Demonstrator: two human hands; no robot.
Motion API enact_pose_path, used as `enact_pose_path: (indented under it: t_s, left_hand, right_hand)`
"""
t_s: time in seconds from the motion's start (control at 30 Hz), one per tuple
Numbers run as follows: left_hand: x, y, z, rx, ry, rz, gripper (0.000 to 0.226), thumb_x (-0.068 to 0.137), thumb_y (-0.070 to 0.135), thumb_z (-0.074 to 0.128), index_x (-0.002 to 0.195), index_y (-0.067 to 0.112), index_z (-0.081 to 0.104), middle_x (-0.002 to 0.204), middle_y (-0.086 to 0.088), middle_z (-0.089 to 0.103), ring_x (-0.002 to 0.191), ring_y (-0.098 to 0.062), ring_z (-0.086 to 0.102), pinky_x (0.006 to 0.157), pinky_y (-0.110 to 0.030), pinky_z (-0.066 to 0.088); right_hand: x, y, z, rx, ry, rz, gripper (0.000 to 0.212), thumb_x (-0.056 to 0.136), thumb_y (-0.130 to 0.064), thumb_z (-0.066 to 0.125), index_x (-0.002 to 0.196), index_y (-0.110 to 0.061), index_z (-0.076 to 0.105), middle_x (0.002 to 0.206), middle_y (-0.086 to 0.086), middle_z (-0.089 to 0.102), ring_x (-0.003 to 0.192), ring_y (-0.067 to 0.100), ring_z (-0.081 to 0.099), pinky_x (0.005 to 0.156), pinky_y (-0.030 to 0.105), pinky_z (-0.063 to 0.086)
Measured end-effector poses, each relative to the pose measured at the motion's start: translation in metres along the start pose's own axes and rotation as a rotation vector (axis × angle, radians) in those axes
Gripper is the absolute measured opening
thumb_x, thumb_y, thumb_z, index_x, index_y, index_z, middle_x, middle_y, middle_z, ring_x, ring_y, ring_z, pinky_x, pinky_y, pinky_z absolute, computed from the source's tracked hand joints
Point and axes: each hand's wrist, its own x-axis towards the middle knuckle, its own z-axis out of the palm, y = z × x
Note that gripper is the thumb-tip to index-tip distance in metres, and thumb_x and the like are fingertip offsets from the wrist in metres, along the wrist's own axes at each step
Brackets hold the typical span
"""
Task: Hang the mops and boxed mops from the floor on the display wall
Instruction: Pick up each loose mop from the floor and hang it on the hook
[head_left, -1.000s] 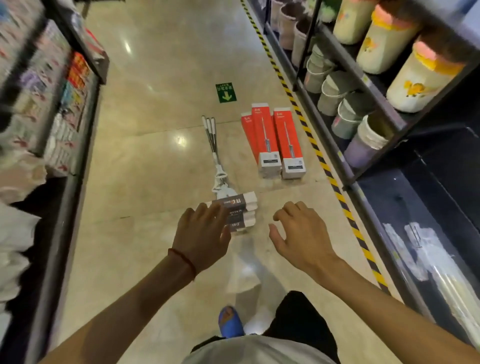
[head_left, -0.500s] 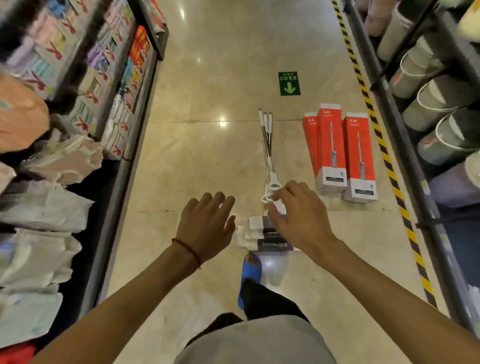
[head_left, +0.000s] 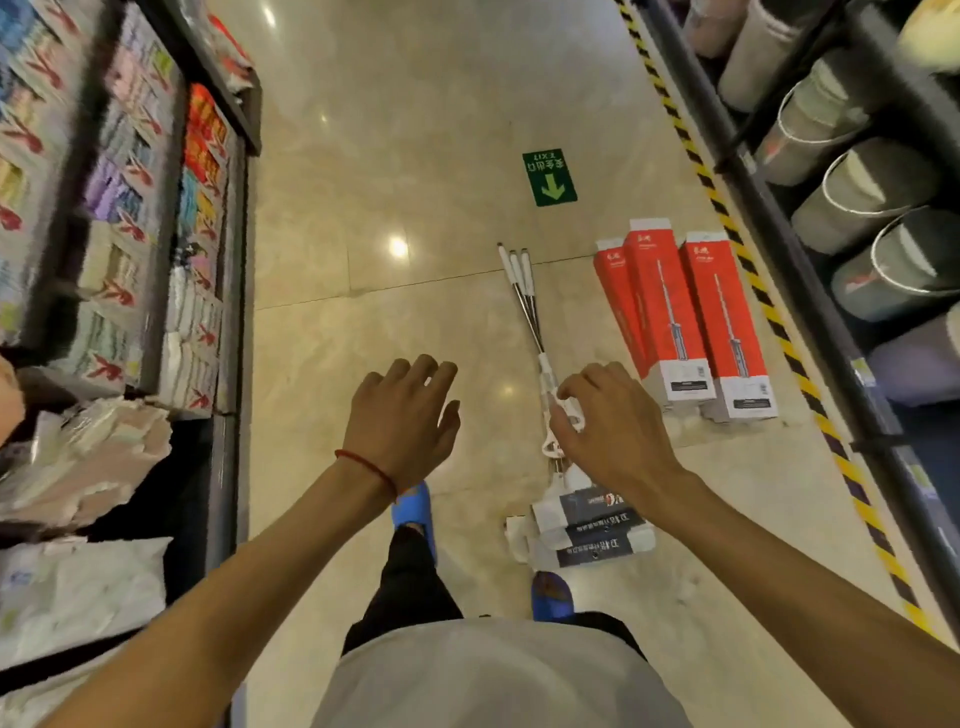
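A green exit sticker lies on the floor, and yellow-black tape runs beside shelved buckets.

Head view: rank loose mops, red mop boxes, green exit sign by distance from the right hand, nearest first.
1. Loose mops, directly under the right hand.
2. Red mop boxes, just beyond, on its right.
3. Green exit sign, far up the aisle.

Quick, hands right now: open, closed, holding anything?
Left hand: open, fingers spread, holding nothing.
Right hand: open, loosely curled over the mops, no grip apparent.
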Motion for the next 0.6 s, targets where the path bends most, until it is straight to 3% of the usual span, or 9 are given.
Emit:
enact_pose_path:
  t_s: [0.3,0.47,0.6]
  left_hand:
    - [0.127,-0.092,-0.005,0.029,-0.060,0.360,0.035,0.090,0.034,0.064,0.117,0.012,0.066,0.106,-0.008,0.069,0.083,-0.032,0.065,0.068,-0.040,0.050]
    - [0.200,-0.094,0.004,0.050,-0.076,0.487,0.034,0.092,0.036,0.059,0.119,0.015,0.065,0.112,-0.006,0.069,0.094,-0.031,0.065,0.084,-0.047,0.051]
    - [0.261,-0.078,0.018,0.037,-0.050,0.615,0.032,0.093,0.034,0.056,0.114,0.013,0.067,0.110,-0.007,0.069,0.091,-0.031,0.065,0.078,-0.044,0.052]
  right_hand:
    - [0.087,-0.036,0.009,-0.033,0.090,0.306,0.018,0.092,-0.023,0.069,0.098,-0.007,0.074,0.094,0.008,0.068,0.094,0.029,0.061,0.072,0.039,0.052]
    - [0.116,-0.022,0.023,-0.059,0.111,0.388,0.021,0.087,-0.025,0.063,0.091,-0.006,0.073,0.087,0.009,0.067,0.086,0.033,0.062,0.064,0.040,0.054]
    - [0.148,0.014,0.029,-0.066,0.091,0.458,0.024,0.083,-0.026,0.062,0.090,-0.006,0.071,0.086,0.009,0.065,0.086,0.034,0.061,0.069,0.043,0.055]
